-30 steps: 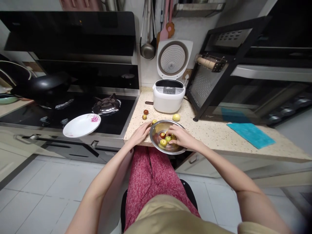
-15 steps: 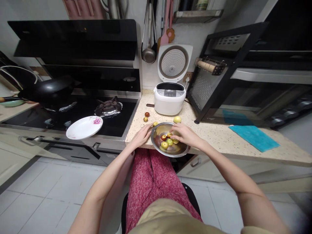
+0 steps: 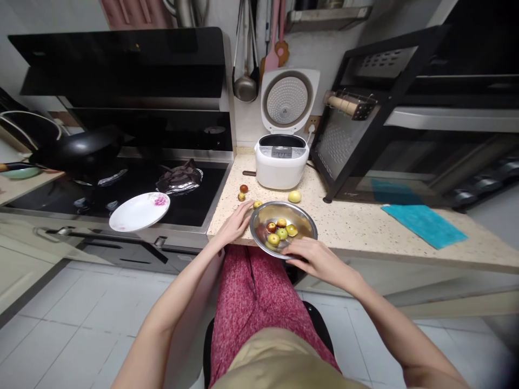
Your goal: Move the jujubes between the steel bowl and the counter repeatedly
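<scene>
A person sits at a speckled kitchen desk (image 3: pixel 365 227), seen from above over their own lap. Between the two hands sits a shiny metal bowl (image 3: pixel 302 216) at the desk's near edge, partly overhanging it. Inside the bowl lie several small round fruits (image 3: pixel 280 232), green, yellow and reddish, clustered toward the near-left part.

The left hand (image 3: pixel 235 226) rests flat on the desk, fingers spread and relaxed, touching the bowl's left rim and gripping nothing. The right hand (image 3: pixel 314 258) lies at the bowl's near rim, just below the fruits, fingers loosely extended along the edge; whether it pinches the rim cannot be told, and it holds no fruit.

Just beyond the left hand, three small loose fruits (image 3: pixel 242 192) lie on the desk. A larger yellow fruit (image 3: pixel 294 196) sits beyond the bowl. Farther back stands a white rice cooker (image 3: pixel 281 162) with its lid raised. Well to the left of the left hand, a white plate (image 3: pixel 138 213) with a pink flower rests on a black stove (image 3: pixel 121 189). Well to the right of the right hand lies a blue cloth (image 3: pixel 424 224).
</scene>
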The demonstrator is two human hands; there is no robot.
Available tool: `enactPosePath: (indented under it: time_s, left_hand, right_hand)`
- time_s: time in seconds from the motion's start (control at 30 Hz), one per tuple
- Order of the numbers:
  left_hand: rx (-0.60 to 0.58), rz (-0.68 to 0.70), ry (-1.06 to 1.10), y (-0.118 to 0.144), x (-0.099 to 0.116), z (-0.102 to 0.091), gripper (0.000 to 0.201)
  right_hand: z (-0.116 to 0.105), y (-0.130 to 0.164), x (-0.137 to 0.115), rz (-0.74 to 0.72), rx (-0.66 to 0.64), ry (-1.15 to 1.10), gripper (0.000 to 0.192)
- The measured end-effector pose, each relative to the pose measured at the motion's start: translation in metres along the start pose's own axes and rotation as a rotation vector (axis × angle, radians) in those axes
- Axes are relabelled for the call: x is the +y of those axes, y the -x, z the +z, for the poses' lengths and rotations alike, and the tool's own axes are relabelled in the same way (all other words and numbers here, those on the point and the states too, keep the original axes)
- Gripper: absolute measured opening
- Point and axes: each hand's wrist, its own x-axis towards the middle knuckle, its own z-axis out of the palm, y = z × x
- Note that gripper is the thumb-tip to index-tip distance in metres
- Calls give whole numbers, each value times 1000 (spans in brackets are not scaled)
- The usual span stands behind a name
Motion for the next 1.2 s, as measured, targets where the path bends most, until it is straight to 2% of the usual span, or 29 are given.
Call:
enactPosePath:
  time_s: [0.23,0.63,0.87,1.07,1.2]
  left_hand:
    - [-55,47,-24,-1,6,-1,49]
    - [-62,87,-72,-5,4,4,56]
    - [-126,169,-97,-16,0,13,54]
    - [-34,141,-197,-26,-2,19,38]
    - [-8,132,-160,-28,-4,19,25]
  right_hand:
    - [-20,21,11,84,-23,125,14]
    - [-37,66,31,197,-4,91,21]
    - [-34,68,34,188,20,34,20]
    - [-27,62,28,178,44,-38,22]
    - [-26,61,23,201,75,-57,24]
